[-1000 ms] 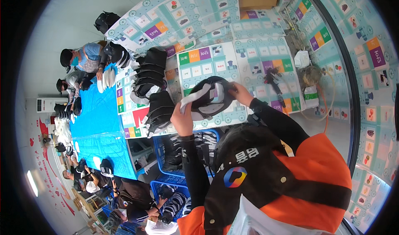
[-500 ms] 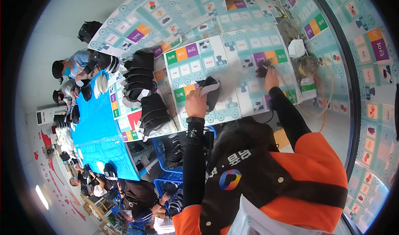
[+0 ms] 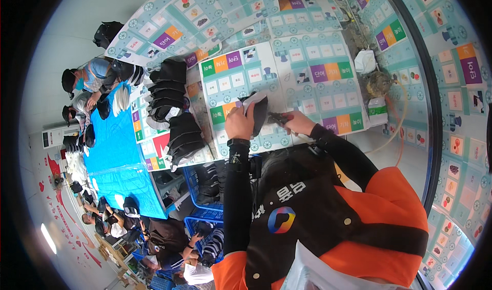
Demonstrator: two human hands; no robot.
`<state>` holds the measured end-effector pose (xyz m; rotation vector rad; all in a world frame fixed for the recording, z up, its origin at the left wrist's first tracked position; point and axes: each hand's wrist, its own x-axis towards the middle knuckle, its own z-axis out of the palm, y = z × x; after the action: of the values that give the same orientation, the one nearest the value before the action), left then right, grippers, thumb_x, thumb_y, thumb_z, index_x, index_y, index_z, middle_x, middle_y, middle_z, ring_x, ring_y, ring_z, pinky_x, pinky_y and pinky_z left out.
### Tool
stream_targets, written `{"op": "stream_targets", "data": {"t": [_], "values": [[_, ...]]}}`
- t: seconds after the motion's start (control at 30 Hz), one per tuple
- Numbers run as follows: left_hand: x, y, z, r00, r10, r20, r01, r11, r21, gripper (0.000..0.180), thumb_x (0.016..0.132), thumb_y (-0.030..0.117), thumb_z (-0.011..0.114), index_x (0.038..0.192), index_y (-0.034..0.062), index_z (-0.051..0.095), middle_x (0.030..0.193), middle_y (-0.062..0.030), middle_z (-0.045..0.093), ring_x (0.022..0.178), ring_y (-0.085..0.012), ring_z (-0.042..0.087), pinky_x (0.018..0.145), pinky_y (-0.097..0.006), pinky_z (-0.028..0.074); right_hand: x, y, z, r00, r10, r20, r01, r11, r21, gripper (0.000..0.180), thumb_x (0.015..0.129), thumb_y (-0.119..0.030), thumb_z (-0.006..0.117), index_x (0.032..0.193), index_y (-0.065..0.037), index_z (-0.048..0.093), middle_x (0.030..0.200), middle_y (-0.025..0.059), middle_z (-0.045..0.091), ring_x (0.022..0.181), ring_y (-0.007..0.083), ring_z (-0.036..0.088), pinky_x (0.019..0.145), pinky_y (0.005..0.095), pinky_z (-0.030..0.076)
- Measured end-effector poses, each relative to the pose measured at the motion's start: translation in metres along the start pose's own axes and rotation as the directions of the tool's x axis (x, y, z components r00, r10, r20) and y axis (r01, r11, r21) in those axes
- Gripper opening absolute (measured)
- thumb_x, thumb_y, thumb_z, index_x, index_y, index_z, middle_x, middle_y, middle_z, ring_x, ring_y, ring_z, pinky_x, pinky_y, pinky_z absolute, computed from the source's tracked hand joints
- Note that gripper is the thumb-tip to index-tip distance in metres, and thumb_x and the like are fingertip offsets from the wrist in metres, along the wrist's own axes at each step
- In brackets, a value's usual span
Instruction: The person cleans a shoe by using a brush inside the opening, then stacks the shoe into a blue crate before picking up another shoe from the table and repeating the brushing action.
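My left hand (image 3: 239, 123) grips a dark shoe upper (image 3: 260, 115) with a pale grey-white edge, holding it up over the patterned sheet on the workbench. The thumb and fingers close round its left side. Just to the right, my right hand (image 3: 300, 123) is closed round a dark hand tool (image 3: 280, 118). The tool's tip points left at the upper, with a small gap between them; its exact kind is hard to make out. Stacked black uppers (image 3: 169, 92) stand left of my left hand, with another black pile (image 3: 184, 139) nearer me.
A printed sheet covers the workbench (image 3: 312, 54). At its right edge sit a tangled bundle (image 3: 379, 83) and a hanging hose (image 3: 405, 121). Blue crates (image 3: 204, 221) holding black-and-white pieces stand below left. Beyond is a blue-covered table (image 3: 115, 151), with several people nearby.
My right hand has come left and nearer me with the dark tool, from the sheet's right part to beside the upper. My left hand still holds the upper, now more upright.
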<state>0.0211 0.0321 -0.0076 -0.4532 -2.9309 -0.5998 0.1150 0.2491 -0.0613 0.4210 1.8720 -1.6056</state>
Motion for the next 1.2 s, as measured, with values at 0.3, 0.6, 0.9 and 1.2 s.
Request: {"op": "stream_targets", "data": {"t": [0.3, 0.6, 0.9, 1.2], "values": [[-0.006, 0.002, -0.005, 0.999, 0.002, -0.047, -0.005, 0.998, -0.056, 0.05, 0.095, 0.044, 0.068, 0.07, 0.0012, 0.063, 0.074, -0.0199, 0.063, 0.07, -0.0425, 0.064, 0.061, -0.051, 0.049, 0.012, 0.019, 0.017, 0.946, -0.252, -0.204, 0.175, 0.927, -0.333, 0.023, 0.085, -0.014, 0.059, 0.1, -0.001, 0.069, 0.087, 0.0266, 0.068, 0.084, 0.0461, 0.065, 0.072, 0.0474, 0.05], [-0.013, -0.008, -0.01, 0.999, -0.045, -0.017, 0.043, 0.996, -0.078, 0.051, 0.095, 0.044, 0.067, 0.07, -0.0004, 0.065, 0.075, -0.019, 0.064, 0.072, -0.0407, 0.064, 0.065, -0.049, 0.05, 0.011, -0.003, 0.015, 0.931, -0.309, -0.195, 0.219, 0.898, -0.381, 0.027, 0.084, -0.017, 0.06, 0.101, -0.001, 0.073, 0.094, 0.029, 0.069, 0.092, 0.0486, 0.064, 0.082, 0.0519, 0.051], [-0.02, -0.011, -0.013, 0.998, -0.061, -0.019, 0.059, 0.995, -0.082, 0.051, 0.095, 0.044, 0.067, 0.07, -0.0004, 0.064, 0.076, -0.0188, 0.064, 0.073, -0.0409, 0.064, 0.065, -0.05, 0.049, 0.009, -0.007, 0.024, 0.92, -0.331, -0.212, 0.243, 0.903, -0.354, 0.027, 0.085, -0.017, 0.059, 0.102, 0.0, 0.073, 0.091, 0.0304, 0.068, 0.09, 0.0491, 0.064, 0.078, 0.0535, 0.05], [-0.027, -0.017, -0.011, 0.996, -0.078, -0.051, 0.073, 0.992, -0.102, 0.051, 0.094, 0.044, 0.069, 0.069, -0.0003, 0.063, 0.075, -0.0186, 0.064, 0.072, -0.0405, 0.063, 0.064, -0.049, 0.049, 0.003, -0.009, 0.028, 0.924, -0.354, -0.142, 0.293, 0.897, -0.331, 0.027, 0.085, -0.017, 0.06, 0.102, 0.0, 0.072, 0.09, 0.0302, 0.067, 0.089, 0.0496, 0.063, 0.077, 0.0528, 0.05]]}}
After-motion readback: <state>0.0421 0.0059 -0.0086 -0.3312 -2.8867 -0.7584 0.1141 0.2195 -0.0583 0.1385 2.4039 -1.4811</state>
